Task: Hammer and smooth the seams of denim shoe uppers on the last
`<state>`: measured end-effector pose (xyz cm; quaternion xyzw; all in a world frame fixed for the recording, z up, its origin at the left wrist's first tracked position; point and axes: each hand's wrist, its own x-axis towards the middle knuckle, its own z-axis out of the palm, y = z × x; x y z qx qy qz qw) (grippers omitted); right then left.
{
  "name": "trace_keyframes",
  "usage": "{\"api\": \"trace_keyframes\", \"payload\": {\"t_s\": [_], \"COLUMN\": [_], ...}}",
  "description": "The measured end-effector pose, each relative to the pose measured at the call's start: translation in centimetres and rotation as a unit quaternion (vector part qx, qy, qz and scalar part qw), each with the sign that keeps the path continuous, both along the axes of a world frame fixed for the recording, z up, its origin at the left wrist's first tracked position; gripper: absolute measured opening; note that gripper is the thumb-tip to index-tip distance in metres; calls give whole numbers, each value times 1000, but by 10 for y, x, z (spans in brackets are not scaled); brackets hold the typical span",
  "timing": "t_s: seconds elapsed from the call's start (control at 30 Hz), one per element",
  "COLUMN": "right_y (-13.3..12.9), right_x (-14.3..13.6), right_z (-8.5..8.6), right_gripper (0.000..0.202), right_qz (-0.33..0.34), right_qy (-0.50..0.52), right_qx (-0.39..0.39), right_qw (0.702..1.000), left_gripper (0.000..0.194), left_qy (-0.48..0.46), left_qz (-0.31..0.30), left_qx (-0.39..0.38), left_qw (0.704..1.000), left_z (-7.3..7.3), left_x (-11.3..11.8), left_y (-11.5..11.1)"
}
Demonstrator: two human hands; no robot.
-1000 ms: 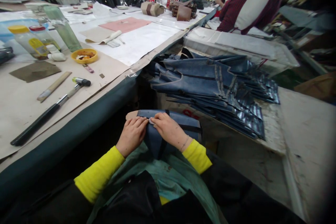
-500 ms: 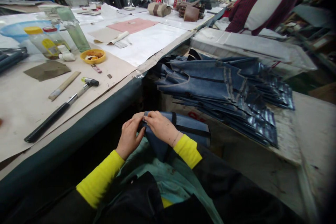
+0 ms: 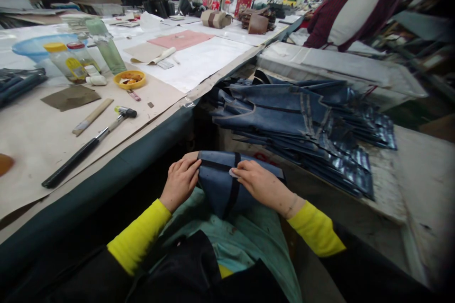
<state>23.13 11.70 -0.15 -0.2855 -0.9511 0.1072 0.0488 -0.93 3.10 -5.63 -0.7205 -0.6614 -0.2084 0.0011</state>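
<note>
A dark blue leather-like panel (image 3: 216, 182) with black strips crossing it lies over my lap, on the green apron (image 3: 199, 232). My left hand (image 3: 180, 182) grips the panel's left edge, fingers on top near the end of a black strip; its thumb is partly hidden. Farther right, my right hand (image 3: 266, 187) pinches a small whitish piece (image 3: 232, 173) against the panel, where two black strips cross. What this piece is cannot be made out.
Stacked blue panels (image 3: 284, 109) lie on a pale board to the right. On the left table rest a hammer (image 3: 88, 147), a flat wooden stick (image 3: 93, 117), a yellow dish (image 3: 130, 80), jars and a green bottle (image 3: 105, 47). A person in maroon (image 3: 351, 9) stands at the upper right.
My right hand has moved right along the black strip, away from my left hand, and the whitish piece now shows in its fingers. The left hand stays at the panel's left edge.
</note>
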Motion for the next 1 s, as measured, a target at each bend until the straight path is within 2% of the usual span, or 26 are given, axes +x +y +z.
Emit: {"api": "trace_keyframes", "payload": {"t_s": [0.07, 0.17, 0.27, 0.33, 0.4, 0.47, 0.57, 0.63, 0.8, 1.0], "right_y": [-5, -11, -12, -8, -3, 3, 7, 8, 6, 9], "right_x": [11, 16, 13, 6, -5, -18, -37, -48, -59, -36], "right_z": [2, 0, -8, -13, -14, -10, -2, 1, -2, -1], "right_gripper": [28, 28, 27, 27, 27, 27, 25, 23, 19, 21], "right_qz": [-19, -50, -64, -67, -64, -54, -27, -6, 10, 23], "right_qy": [-12, 1, 60, 98, 115, 110, 84, 57, -14, -29], "right_qx": [5, 3, -23, -44, -58, -62, -45, -28, -5, 2], "right_qw": [1000, 999, 996, 992, 990, 991, 995, 998, 1000, 999], "left_gripper": [34, 32, 32, 31, 30, 30, 30, 28, 24, 31], "left_qy": [5, 15, 10, -5, -19, -27, -28, -23, 7, 31], "left_qz": [-11, -1, 41, 44, 13, -40, -108, -131, -130, -163], "left_qx": [-9, -9, 19, 33, 30, 19, 15, 9, -20, -26], "left_qw": [1000, 1000, 999, 998, 999, 999, 994, 991, 991, 986], "left_z": [3, 12, 25, 31, 34, 34, 32, 30, 19, 16], "left_x": [-9, -38, -67, -71, -59, -37, -3, 11, 18, 12], "left_y": [-1, -6, -12, -14, -13, -6, 10, 19, 24, 19]}}
